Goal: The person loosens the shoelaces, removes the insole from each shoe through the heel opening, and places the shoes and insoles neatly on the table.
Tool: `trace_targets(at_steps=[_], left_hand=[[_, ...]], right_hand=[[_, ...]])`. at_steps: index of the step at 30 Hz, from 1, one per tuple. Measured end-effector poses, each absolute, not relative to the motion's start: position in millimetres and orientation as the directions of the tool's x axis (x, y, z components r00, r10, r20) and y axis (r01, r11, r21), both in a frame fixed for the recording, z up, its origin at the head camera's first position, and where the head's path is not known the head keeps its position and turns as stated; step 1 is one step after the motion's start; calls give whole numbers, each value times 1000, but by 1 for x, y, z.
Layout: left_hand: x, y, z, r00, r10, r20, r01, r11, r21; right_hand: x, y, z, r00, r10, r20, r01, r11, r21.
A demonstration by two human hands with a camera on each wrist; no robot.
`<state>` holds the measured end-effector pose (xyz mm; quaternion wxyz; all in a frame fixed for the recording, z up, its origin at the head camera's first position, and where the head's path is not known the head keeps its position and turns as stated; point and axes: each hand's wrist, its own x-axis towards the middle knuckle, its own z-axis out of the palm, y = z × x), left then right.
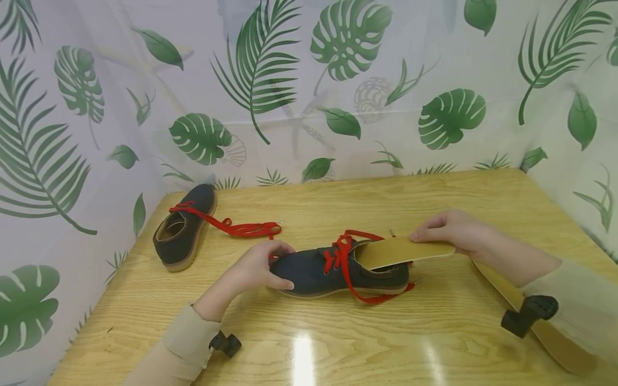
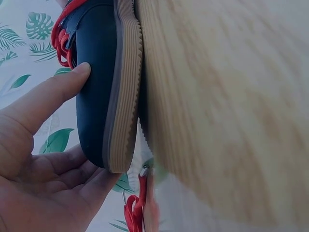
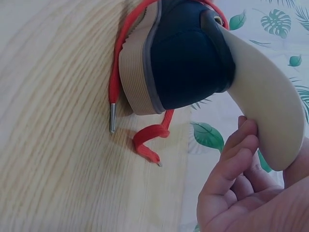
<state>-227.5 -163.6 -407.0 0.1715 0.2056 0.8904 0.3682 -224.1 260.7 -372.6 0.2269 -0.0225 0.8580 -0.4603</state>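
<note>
A dark navy shoe (image 1: 301,272) with red laces (image 1: 344,252) lies on the table, toe to the left. My left hand (image 1: 256,268) grips its toe, with the thumb on the near side and the fingers around the far side. From the right, my right hand (image 1: 451,230) pinches the heel end of a tan insole (image 1: 403,250). That insole slants into the shoe's opening, its front part hidden inside and its rear end sticking out above the heel. Its pale underside (image 3: 273,96) shows in the right wrist view.
A matching shoe (image 1: 175,250) stands at the back left, its red laces (image 1: 243,230) trailing right across the wooden table (image 1: 338,332). Another insole (image 1: 560,346) lies at the right, partly under my right forearm. A leaf-patterned cloth (image 1: 289,150) hangs behind.
</note>
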Motion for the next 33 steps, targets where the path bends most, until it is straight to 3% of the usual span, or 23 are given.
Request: trace_targets(at_steps=[33], left_hand=[[-228, -164, -410, -860, 481, -167, 212, 636, 742]], right_hand=[[-212, 297, -365, -892, -228, -389, 212, 551, -807]])
